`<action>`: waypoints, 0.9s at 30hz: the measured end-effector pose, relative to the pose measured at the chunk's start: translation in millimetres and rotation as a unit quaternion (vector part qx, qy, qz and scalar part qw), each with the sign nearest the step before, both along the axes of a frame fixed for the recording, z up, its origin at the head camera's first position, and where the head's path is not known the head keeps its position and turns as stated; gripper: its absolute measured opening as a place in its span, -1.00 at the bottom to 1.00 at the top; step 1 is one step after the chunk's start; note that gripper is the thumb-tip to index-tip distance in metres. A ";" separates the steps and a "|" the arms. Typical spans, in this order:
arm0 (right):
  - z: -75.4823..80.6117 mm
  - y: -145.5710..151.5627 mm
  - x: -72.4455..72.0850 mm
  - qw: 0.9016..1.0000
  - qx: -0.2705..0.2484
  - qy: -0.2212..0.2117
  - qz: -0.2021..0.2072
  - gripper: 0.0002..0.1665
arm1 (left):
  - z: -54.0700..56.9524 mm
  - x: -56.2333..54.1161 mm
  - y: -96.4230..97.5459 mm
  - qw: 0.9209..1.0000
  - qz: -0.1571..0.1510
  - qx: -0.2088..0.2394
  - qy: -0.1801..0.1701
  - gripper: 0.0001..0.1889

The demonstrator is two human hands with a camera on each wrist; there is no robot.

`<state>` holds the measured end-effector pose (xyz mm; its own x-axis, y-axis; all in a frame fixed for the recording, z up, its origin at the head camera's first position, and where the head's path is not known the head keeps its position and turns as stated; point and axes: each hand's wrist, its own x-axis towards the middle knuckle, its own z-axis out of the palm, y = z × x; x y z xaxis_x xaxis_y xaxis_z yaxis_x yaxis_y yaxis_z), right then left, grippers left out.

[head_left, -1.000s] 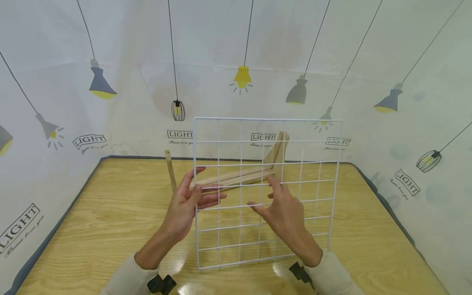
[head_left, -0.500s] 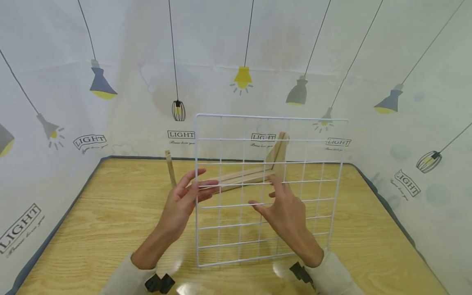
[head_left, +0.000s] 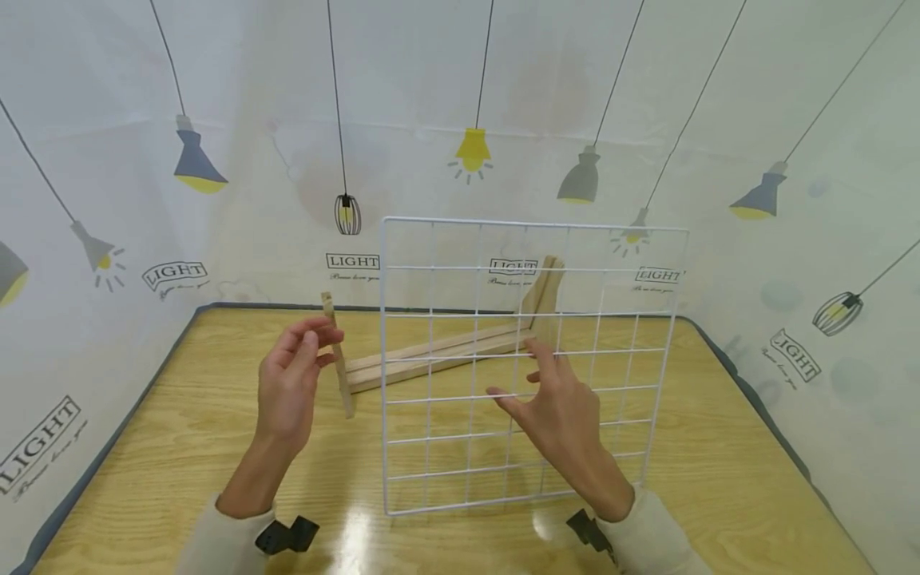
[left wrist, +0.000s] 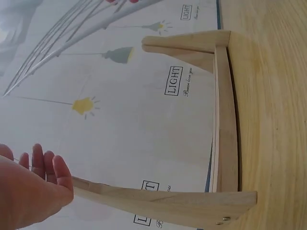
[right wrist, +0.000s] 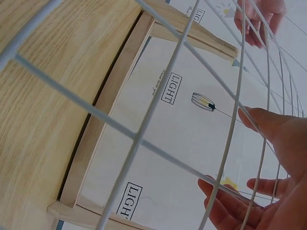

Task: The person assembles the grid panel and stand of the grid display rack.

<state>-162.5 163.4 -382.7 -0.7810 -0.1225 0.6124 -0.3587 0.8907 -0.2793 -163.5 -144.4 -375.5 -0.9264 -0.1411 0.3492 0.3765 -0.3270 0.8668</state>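
Observation:
A white wire grid panel [head_left: 470, 397] stands upright in front of me, held by my right hand [head_left: 564, 423], whose thumb and fingers are on its wires. Left of the panel, my left hand [head_left: 287, 391] is raised with loosely bent fingers and nothing in its grasp. Its fingers overlap the near leg of a wooden frame [head_left: 438, 355]; whether they touch it I cannot tell. In the left wrist view, the wooden frame [left wrist: 228, 120] shows a grooved long bar joined to an upright at each end, with two screw heads on the near one. Part of the frame lies behind the panel.
The wood-grain table [head_left: 180, 415] spreads under everything. A white cloth [head_left: 417, 72] printed with lamps surrounds its back and sides. Black camera mounts [head_left: 287, 535] sit at both wrists.
My left hand has let go of the panel's left edge and moved left to beside the frame's leg. The panel has shifted slightly up and right, while the right hand barely moved.

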 end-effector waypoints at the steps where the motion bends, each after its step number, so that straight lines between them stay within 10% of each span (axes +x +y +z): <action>1: 0.6 0.0 -0.6 1.000 0.000 0.001 0.000 -0.13 | 0.4 -1.2 -1.9 1.000 0.018 -0.013 -0.016 -0.75; 7: 6.0 -0.4 -3.5 1.000 -0.003 0.009 0.001 -0.15 | -6.4 -12.5 -8.8 0.980 0.064 -0.137 -0.133 -0.70; 12: 8.4 -1.2 -4.2 1.000 -0.006 0.011 0.007 -0.15 | -20.5 -21.8 -16.8 0.947 0.017 -0.250 -0.203 -0.32; 17: 7.3 -0.4 -3.3 1.000 -0.008 0.013 0.004 -0.14 | -32.5 -29.0 -16.6 0.923 -0.021 -0.331 -0.194 -0.17; 27: 10.1 -0.1 -1.1 1.000 -0.016 0.014 -0.010 -0.13 | -48.3 -37.0 -14.6 0.895 0.022 -0.419 -0.148 -0.14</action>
